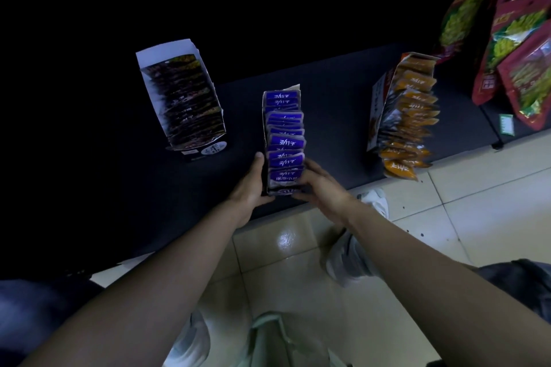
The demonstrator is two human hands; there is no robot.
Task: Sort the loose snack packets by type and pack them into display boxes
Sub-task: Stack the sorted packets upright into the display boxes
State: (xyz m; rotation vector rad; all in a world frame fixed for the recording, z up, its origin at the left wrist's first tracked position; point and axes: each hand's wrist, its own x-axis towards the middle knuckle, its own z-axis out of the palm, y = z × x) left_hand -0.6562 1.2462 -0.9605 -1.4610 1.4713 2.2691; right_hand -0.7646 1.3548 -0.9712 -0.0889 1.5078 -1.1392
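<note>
On the dark table (pixel 328 83), a box of black packets (pixel 182 98) is standing far left and a box of orange packets (pixel 402 116) is leaning at the right. Red bags (pixel 512 48) are hanging at the far right. Nothing is blocking the purple box (pixel 284 140), which is sitting mid-table at the near edge, packed with upright purple packets (pixel 286 143). The left hand (pixel 249 188) and right hand (pixel 320 185) are cupping its near end from either side.

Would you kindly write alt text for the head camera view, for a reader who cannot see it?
The left hand and right hand hold the near end of a purple-packet display box on a dark table. A box of dark packets stands to its left, an overfilled box of orange packets to its right.
</note>
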